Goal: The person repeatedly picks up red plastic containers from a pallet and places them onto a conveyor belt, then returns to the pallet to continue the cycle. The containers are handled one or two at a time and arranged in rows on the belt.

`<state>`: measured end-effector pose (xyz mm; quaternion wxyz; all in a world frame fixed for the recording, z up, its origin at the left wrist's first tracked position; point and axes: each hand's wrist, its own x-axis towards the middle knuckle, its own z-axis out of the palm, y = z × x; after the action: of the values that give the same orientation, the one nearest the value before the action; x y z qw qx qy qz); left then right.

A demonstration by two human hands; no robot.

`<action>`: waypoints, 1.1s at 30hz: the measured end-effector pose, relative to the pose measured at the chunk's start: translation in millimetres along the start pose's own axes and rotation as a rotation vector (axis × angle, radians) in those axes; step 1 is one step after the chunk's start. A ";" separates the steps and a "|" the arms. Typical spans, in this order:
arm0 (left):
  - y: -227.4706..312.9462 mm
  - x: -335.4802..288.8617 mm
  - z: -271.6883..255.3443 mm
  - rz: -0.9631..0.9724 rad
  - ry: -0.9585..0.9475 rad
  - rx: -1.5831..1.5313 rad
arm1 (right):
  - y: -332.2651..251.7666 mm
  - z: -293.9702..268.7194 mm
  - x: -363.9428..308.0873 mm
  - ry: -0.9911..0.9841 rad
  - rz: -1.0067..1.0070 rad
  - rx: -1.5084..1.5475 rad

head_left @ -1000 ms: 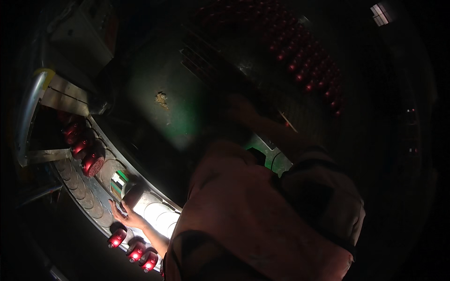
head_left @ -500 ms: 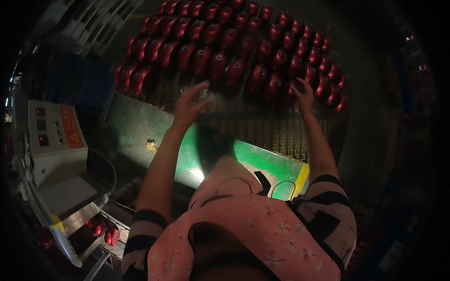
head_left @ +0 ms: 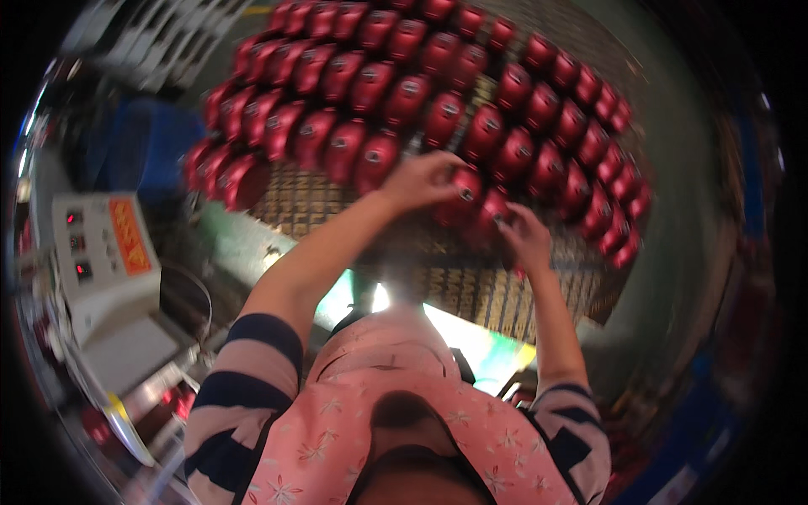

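Note:
Two glossy red rounded canisters, each with a small fitting on top, stand side by side between my hands at the near edge of the rows. My left hand (head_left: 423, 179) curls its fingers and thumb against the left red canister (head_left: 465, 195). Around the right red canister (head_left: 491, 210) my right hand (head_left: 527, 233) closes from the right side. Motion blur softens the fingertips, and the lower parts of both canisters are dim.
Several rows of like red canisters (head_left: 370, 84) stand on a printed brown sheet (head_left: 459, 290). At left is a grey control box (head_left: 101, 244) with red displays and an orange label. A blue bin (head_left: 156, 143) stands behind it, with pale slatted pallets (head_left: 160, 38) beyond.
My open hands have come closer together and closed on two canisters at the near edge. The view has shifted and become brighter.

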<state>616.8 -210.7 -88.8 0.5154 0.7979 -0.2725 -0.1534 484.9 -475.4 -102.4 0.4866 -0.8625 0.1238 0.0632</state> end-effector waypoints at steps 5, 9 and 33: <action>29.0 4.5 35.9 0.098 -0.395 0.313 | -8.4 -11.4 -15.7 -0.137 -0.172 -0.073; 48.0 -2.5 70.6 0.186 -0.185 0.363 | -0.9 -30.6 -30.4 -0.078 -0.329 -0.077; 289.1 -871.5 103.8 -0.708 2.052 0.054 | -364.6 426.4 -508.3 -1.486 -1.296 -0.053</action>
<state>-218.8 136.8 98.0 0.4064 0.5902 0.5305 0.4528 101.4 147.2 93.5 0.3615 -0.5151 -0.7113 0.3131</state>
